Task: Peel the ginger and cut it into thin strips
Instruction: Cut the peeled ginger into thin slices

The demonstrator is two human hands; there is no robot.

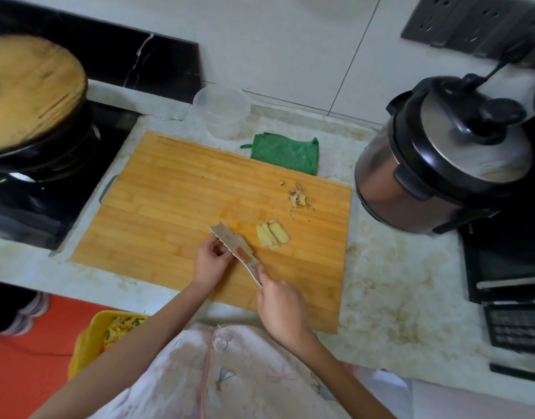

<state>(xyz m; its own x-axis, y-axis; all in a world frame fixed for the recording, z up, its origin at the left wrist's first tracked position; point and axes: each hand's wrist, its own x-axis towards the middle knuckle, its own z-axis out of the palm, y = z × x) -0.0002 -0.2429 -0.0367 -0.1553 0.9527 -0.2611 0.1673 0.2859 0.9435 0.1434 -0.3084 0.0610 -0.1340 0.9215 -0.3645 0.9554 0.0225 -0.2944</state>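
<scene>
The right hand (281, 309) clasps the handle of the knife (234, 247), whose patterned blade slants away to the left over the near half of the cutting board (157, 207). The left hand (212, 261) lies against the blade's flat with fingers curled; we cannot tell whether it pinches the blade or a last bit of ginger hidden behind it. Just right of the blade, a small fan of peeled ginger slices (272, 234) rests on the board, overlapping. Toward the board's far right corner we see a heap of peel scraps (297, 197). We judge peeling done and slicing nearly done; cutting the slices into thin strips remains. Beyond the board's far edge, on the bench (381, 297), lie a green cloth (286, 152) and a clear tub (222, 111).
</scene>
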